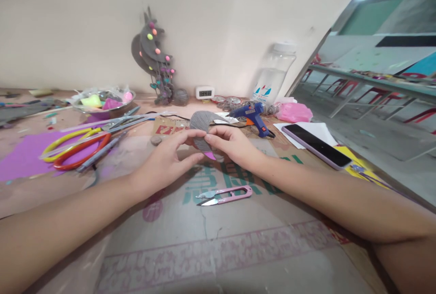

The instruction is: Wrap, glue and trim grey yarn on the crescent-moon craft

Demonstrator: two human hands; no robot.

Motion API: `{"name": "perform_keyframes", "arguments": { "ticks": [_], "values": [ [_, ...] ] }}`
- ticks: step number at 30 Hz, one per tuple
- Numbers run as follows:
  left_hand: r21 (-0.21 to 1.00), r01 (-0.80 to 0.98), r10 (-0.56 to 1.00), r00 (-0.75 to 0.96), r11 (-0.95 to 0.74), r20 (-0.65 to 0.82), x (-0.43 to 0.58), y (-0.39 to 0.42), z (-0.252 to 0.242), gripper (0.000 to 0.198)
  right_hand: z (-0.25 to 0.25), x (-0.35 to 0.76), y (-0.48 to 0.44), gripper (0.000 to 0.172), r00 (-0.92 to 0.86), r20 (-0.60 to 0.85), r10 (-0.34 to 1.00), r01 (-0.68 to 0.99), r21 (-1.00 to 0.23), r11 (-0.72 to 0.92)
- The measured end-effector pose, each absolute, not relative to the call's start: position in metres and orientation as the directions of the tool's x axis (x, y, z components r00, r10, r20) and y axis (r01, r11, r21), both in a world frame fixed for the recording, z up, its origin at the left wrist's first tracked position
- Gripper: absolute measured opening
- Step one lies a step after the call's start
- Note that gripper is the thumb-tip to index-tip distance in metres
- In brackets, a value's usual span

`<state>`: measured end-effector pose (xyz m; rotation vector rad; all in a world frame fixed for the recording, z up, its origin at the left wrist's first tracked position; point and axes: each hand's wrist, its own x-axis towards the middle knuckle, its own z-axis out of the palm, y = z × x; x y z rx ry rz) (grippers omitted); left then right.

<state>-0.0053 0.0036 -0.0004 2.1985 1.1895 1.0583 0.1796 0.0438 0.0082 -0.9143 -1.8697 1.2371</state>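
A grey yarn-wrapped crescent (200,120) is held up between my two hands, with a small purple patch showing at its lower edge. My left hand (170,155) pinches it from the left, the fingers along its front and the thumb beneath. From the right, my right hand (236,146) grips it with thumb and fingers close together. Part of the crescent is covered by my fingers. Below the hands, pink-handled thread snips (235,194) lie on the printed cardboard (163,239). A blue glue gun (251,114) lies just beyond my right hand.
Left are scissors (81,148) with yellow and orange handles, purple sheet (20,155) and a metal bowl (105,108). A finished moon ornament (150,48) is against the wall near a digital clock (205,92). Right are a water bottle (272,73) and a phone (316,145).
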Motion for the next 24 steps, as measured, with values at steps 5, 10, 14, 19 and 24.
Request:
{"name": "perform_keyframes", "arguments": {
  "ticks": [5, 10, 14, 19, 24],
  "values": [
    [0.709, 0.492, 0.862, 0.316, -0.506, 0.396, -0.0049, 0.0029, 0.0012, 0.037, 0.0062, 0.1804, 0.0455, 0.026, -0.524, 0.178, 0.833, 0.168, -0.937, 0.305],
    [0.758, 0.505, 0.910, 0.198, -0.413, 0.364, -0.0050, 0.0005, 0.0048, 0.037, 0.0073, 0.1844, 0.0466, 0.035, -0.564, 0.192, 0.803, 0.148, -0.934, 0.327],
    [0.778, 0.504, 0.925, 0.143, -0.375, 0.353, -0.0055, 0.0011, 0.0063, 0.038, 0.0080, 0.1859, 0.0456, 0.031, -0.606, 0.197, 0.770, 0.110, -0.939, 0.327],
    [0.791, 0.483, 0.924, 0.130, -0.377, 0.361, -0.0059, 0.0019, 0.0049, 0.036, 0.0058, 0.1841, 0.0438, 0.025, -0.622, 0.207, 0.755, 0.073, -0.945, 0.318],
    [0.826, 0.408, 0.920, 0.125, -0.389, 0.372, -0.0087, 0.0044, -0.0010, 0.034, 0.0051, 0.1835, 0.0429, 0.026, -0.614, 0.188, 0.767, 0.060, -0.957, 0.283]
  ]
}}
